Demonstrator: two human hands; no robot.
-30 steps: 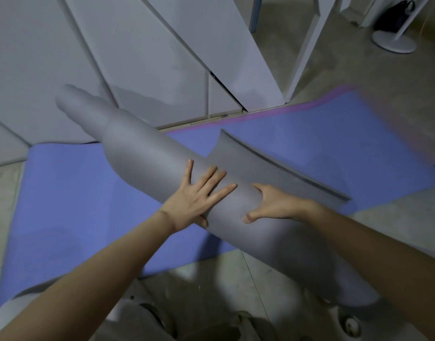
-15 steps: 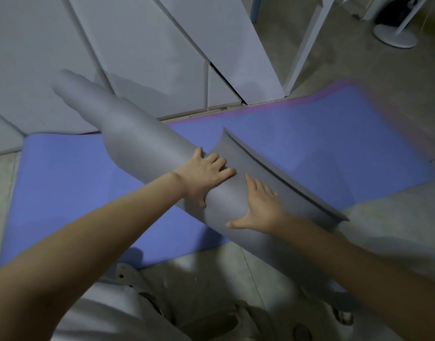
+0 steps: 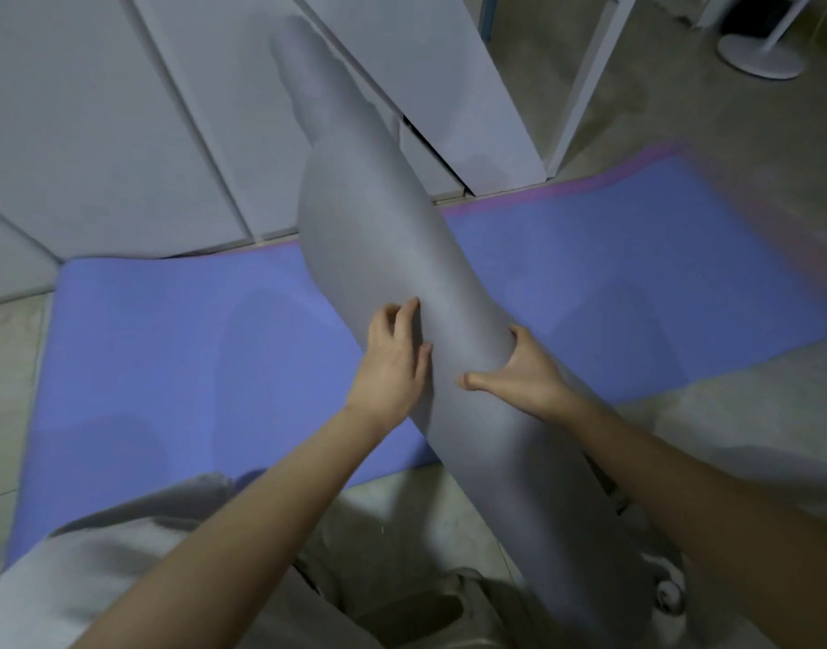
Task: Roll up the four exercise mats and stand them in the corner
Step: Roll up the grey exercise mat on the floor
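Observation:
A rolled grey mat (image 3: 379, 236) runs steeply from the lower right up toward the white panels, its inner layers sticking out at the far end. My left hand (image 3: 393, 363) lies against its left side with the fingers curled onto the roll. Round its right side my right hand (image 3: 514, 372) grips, thumb across the front, fingers hidden behind. Under the roll a blue mat (image 3: 191, 358) with a pink far edge lies flat on the floor.
White cabinet panels (image 3: 121, 124) fill the back and left. A white round fan base (image 3: 760, 60) stands at the far right on the grey tiled floor (image 3: 753, 414). My knees and light clothing are at the bottom.
The grey roll has swung from lying slantwise to nearly upright. Its loose flap no longer shows. Both hands have moved from pressing on top to holding the roll's sides.

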